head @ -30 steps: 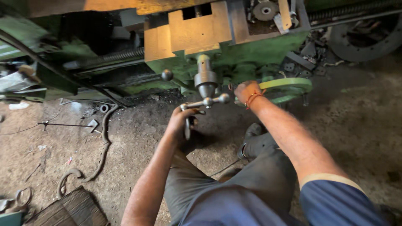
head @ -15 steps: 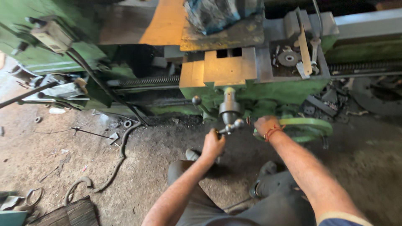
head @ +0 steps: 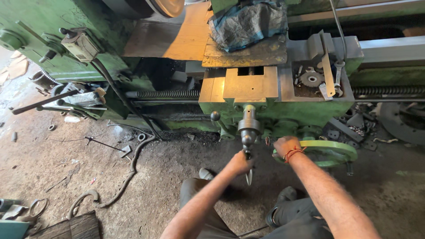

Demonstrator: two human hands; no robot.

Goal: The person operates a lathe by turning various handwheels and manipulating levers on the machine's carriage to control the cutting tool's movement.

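So the metal crank handle (head: 248,155) stuck out the front of the green lathe (head: 310,108), just below the carriage, and you had your left hand (head: 240,162) wrapped around it. Your right hand (head: 285,146) was clamped on the rim of the green handwheel (head: 330,152) just beside it. A blue cloth (head: 248,22) sat up top.

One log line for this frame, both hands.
left hand: grips steel crank handle | right hand: on light-green handwheel | green lathe carriage
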